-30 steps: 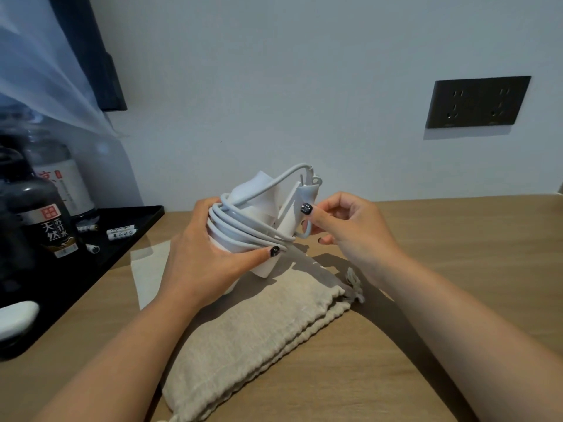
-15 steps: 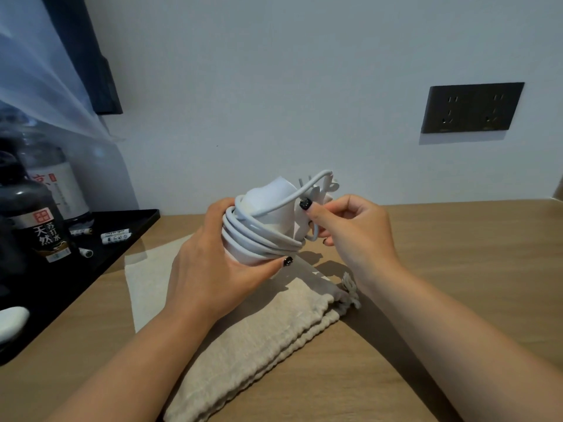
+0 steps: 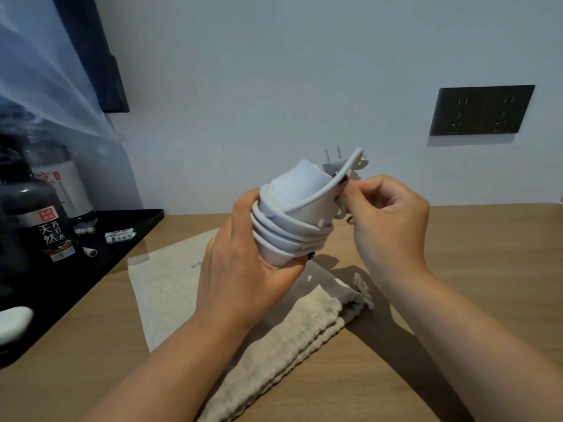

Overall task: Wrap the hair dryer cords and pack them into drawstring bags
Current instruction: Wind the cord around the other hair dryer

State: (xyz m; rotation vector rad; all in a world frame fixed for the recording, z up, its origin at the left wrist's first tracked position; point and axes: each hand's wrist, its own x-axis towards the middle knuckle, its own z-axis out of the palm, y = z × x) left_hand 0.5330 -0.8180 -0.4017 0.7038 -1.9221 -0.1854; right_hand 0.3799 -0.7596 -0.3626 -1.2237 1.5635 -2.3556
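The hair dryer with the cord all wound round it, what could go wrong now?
1. The cord end near the plug is only pinched by the right hand; if that grip slips, the coils could spring loose.
2. The left hand holds the hair dryer above the table, so a slip could drop it.
3. The drawstring bag lies flat with its mouth bunched, so opening it may need a hand and loosen the wrap.

Hair dryer (image 3: 292, 205) raised, tilted — plug prongs (image 3: 332, 153) now visible.
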